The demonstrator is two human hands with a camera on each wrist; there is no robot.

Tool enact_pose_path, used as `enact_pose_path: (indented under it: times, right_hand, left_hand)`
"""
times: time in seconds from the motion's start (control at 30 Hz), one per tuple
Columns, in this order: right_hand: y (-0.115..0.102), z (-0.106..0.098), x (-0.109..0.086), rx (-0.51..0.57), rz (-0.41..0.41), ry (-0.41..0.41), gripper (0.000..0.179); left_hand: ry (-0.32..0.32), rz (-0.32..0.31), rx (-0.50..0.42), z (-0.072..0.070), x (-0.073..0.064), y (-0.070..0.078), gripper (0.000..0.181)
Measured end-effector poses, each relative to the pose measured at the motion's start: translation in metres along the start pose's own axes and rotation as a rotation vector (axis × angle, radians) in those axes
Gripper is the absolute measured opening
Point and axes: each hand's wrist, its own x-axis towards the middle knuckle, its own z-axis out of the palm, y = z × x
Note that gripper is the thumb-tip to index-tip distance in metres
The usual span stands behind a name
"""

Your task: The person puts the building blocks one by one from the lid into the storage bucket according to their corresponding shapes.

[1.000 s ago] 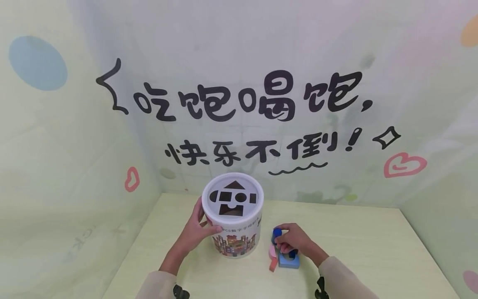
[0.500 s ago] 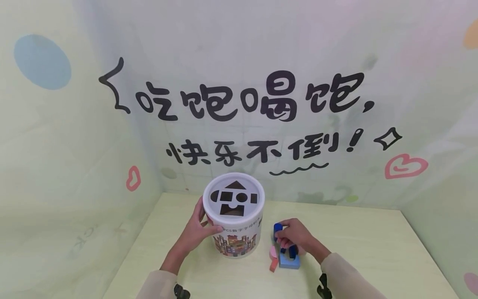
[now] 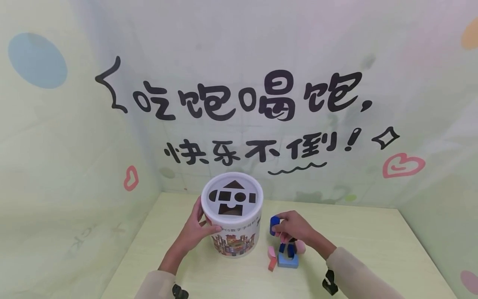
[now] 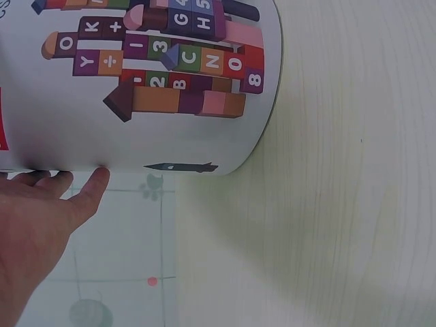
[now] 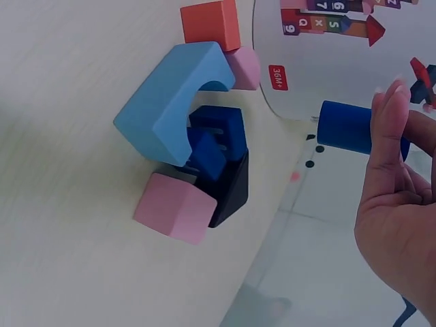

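A white bucket (image 3: 239, 245) printed with coloured letter blocks stands on the table, its lid (image 3: 209, 207) cut with shaped holes. My left hand (image 3: 191, 233) grips the bucket's left side, thumb toward the front, other fingers partly hidden behind it. Between thumb and fingers, my right hand (image 3: 296, 228) pinches a blue cylinder block (image 5: 343, 127), right of the bucket and above the table. Below that hand lie a light blue arch block (image 5: 153, 112), dark blue blocks (image 5: 228, 129), a black wedge-shaped block (image 5: 235, 194) and a pink block (image 5: 174, 208).
A red block (image 5: 208, 24) and a rounded pink block (image 5: 245, 68) lie between the arch block and the bucket. The pale wooden table (image 3: 347, 249) meets a printed fabric backdrop (image 3: 239, 50) behind and at both sides.
My right hand has lifted the blue cylinder up and away from the other blocks, uncovering more of the dark blue and pink ones. My left hand stays on the bucket.
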Motion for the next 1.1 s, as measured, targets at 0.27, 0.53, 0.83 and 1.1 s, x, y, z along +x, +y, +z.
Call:
enact_pose_path:
  times: [0.27, 0.53, 0.83, 1.1]
  right_hand:
    - [-0.026, -0.008, -0.013, -0.064, -0.061, -0.057, 0.023]
    - [-0.046, -0.01, -0.022, -0.076, -0.112, -0.121, 0.031]
    - [-0.064, -0.011, -0.028, -0.109, -0.147, -0.175, 0.026]
    - [-0.083, -0.014, -0.032, -0.116, -0.179, -0.253, 0.025]
  left_hand:
    - [-0.005, 0.003, 0.004, 0.0, 0.0, 0.003, 0.104]
    - [-0.007, 0.002, 0.006, 0.0, 0.001, 0.002, 0.104]
    - [-0.012, 0.0, 0.006, 0.001, 0.002, 0.004, 0.104]
    - [-0.003, -0.013, 0.005, 0.0, 0.001, 0.003, 0.104]
